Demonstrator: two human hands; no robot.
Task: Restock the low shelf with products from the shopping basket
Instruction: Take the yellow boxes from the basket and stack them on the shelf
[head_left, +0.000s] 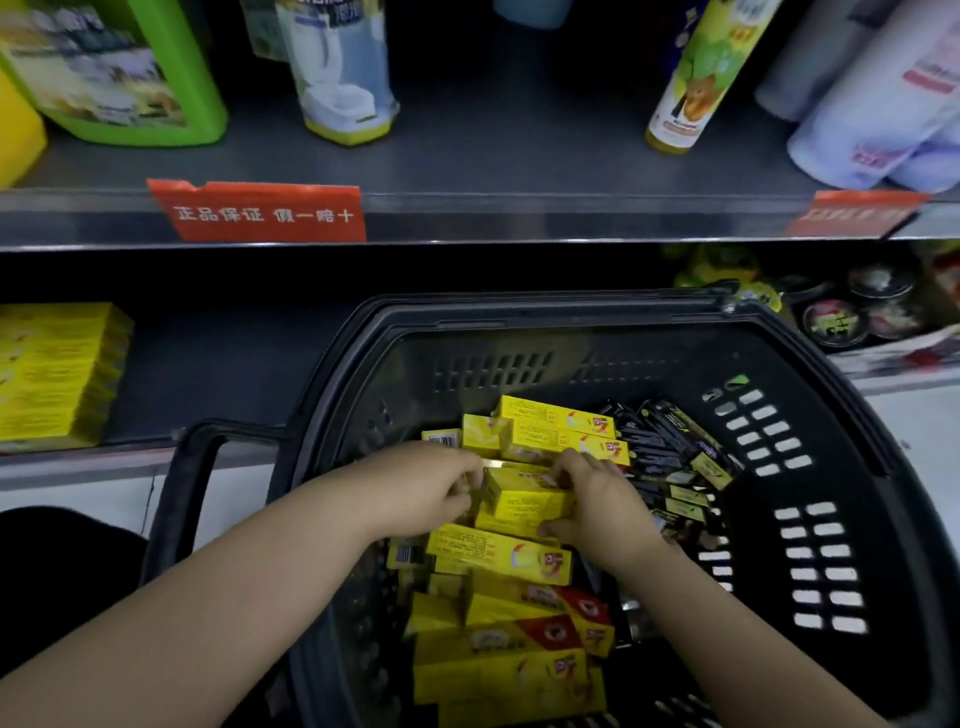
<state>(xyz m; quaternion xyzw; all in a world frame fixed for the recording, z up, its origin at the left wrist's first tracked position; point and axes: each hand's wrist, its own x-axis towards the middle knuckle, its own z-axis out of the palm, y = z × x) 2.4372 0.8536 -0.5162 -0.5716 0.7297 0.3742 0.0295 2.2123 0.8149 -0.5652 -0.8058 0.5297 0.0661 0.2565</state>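
Observation:
A black shopping basket (810, 374) sits in front of the low shelf (218, 374) and holds several yellow boxes (498, 556) and several black boxes (675, 441). Inside the basket, my left hand (426, 488) and my right hand (597, 499) grip opposite ends of a small stack of yellow boxes (524, 504). My fingers curl round its ends. On the left of the low shelf stands a stack of the same yellow boxes (57, 374).
The upper shelf (493, 156) carries a green jug (119, 73), bottles and a spray can (696, 78), with red labels (260, 210) on its edge. Round dark tins (857, 306) sit at the right of the low shelf. The basket handle (182, 483) lies at the left.

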